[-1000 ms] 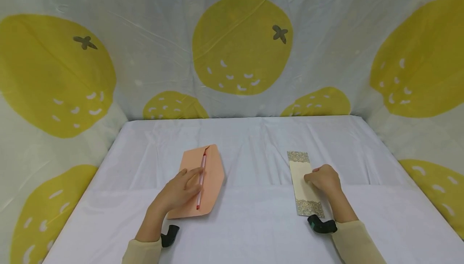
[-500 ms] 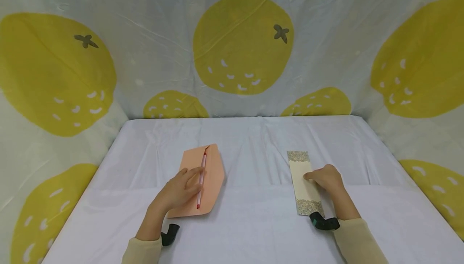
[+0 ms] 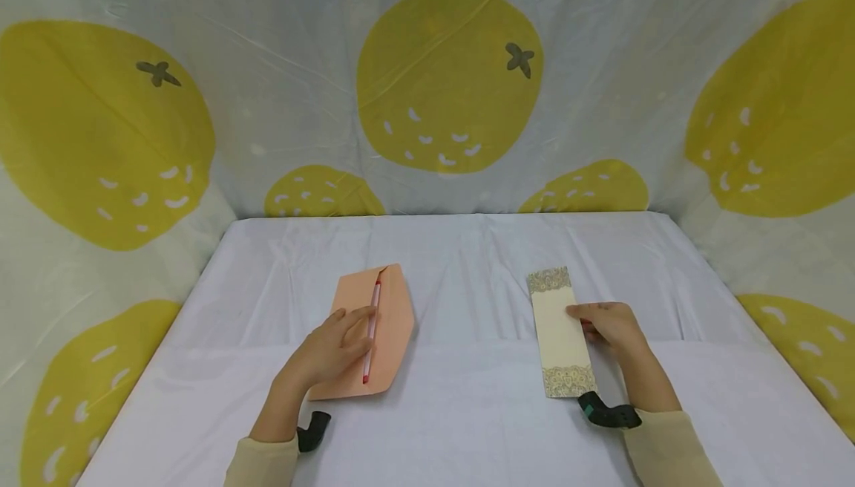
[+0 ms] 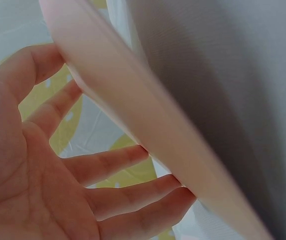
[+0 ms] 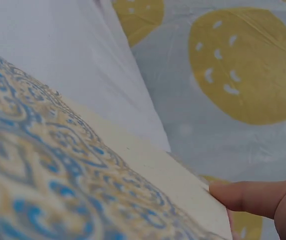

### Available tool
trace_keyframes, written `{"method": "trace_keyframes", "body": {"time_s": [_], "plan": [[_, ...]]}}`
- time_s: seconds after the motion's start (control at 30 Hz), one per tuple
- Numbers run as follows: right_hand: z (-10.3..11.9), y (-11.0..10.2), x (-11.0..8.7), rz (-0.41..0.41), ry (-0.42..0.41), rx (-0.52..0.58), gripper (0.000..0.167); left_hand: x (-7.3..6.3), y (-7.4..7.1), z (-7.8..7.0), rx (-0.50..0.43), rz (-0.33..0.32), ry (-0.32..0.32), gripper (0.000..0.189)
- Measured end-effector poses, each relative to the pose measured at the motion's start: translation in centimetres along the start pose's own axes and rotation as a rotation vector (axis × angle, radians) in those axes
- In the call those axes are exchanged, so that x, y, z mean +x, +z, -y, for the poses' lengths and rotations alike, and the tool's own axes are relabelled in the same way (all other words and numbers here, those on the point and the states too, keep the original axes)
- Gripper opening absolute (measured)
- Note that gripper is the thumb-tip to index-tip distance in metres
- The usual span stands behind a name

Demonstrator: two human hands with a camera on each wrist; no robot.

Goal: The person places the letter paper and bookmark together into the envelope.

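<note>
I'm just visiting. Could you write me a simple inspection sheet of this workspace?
Surface: white cloth, lightly creased.
Job's things: peach envelope with a slim red-ended strip along it; cream card with patterned ends.
Clutter: nothing seen.
Hands: left hand rests spread fingers on the envelope; right hand pinches the card's right edge.
Cables: nothing seen.
Surroundings: pale backdrop printed with yellow fruit shapes.

Bench [image 3: 461, 427], covered in creased white cloth [image 3: 461, 272]. Backdrop [image 3: 280, 101], pale, wrinkled, behind and at both sides; printed yellow fruits [image 3: 450, 86], white-flecked, some dark-stemmed.
</note>
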State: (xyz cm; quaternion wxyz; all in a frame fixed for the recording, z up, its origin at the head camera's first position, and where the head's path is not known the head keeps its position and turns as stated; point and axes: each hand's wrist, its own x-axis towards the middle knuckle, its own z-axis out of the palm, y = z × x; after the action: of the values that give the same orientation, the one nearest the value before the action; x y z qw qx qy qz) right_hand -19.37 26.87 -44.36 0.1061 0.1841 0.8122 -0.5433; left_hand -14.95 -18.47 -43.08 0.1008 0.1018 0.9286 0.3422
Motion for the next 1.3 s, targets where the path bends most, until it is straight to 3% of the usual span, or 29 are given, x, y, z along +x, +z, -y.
{"method": "trace_keyframes", "body": {"time_s": [0.17,0.37,0.6,1.3], "plan": [[0.4,0.2,-0.5,-0.015,-0.052,0.032,0.04,0.0,0.0,0.0,-0.002,0.0,0.001,0.051],[1.0,1.0,-0.9,-0.062,-0.156,-0.024,0.043,0.0,0.0,0.0,-0.005,0.001,0.002,0.051],[1.4,2.0,-0.7,-0.063,-0.228,0.016,0.038,-0.1,-0.1,0.1,-0.013,0.0,-0.001,0.051],[4.6,6.1,-1.8,0.042,-0.349,0.054,0.035,0.1,0.0,0.4,-0.017,-0.006,0.006,0.051]]}}
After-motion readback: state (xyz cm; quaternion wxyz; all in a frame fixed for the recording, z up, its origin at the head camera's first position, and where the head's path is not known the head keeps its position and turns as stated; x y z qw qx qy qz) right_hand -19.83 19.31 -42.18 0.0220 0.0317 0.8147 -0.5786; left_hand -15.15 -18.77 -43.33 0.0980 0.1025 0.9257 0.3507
